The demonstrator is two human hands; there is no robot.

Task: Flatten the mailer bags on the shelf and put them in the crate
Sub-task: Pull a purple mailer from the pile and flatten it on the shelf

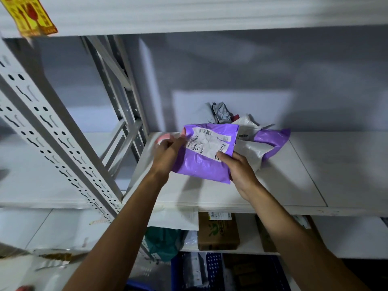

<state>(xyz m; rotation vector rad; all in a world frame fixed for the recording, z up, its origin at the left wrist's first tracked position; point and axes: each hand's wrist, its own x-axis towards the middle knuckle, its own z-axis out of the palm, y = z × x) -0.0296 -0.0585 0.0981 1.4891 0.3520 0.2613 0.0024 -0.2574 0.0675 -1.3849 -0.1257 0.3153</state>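
A purple mailer bag (201,164) with a white shipping label is held just above the white shelf (294,185). My left hand (168,152) pinches its upper left edge. My right hand (241,171) grips its lower right corner, thumb on the label. Behind it on the shelf lie a white mailer bag (254,150), a second purple mailer bag (273,139) and a crumpled grey mailer bag (220,112). A blue crate (214,269) with bags inside stands on the floor below, between my forearms.
A perforated metal upright (52,131) rises at the left. The lower shelf holds cardboard boxes (218,232) and a green bag (163,242). An upper shelf (189,17) hangs overhead with a yellow and red label (31,15).
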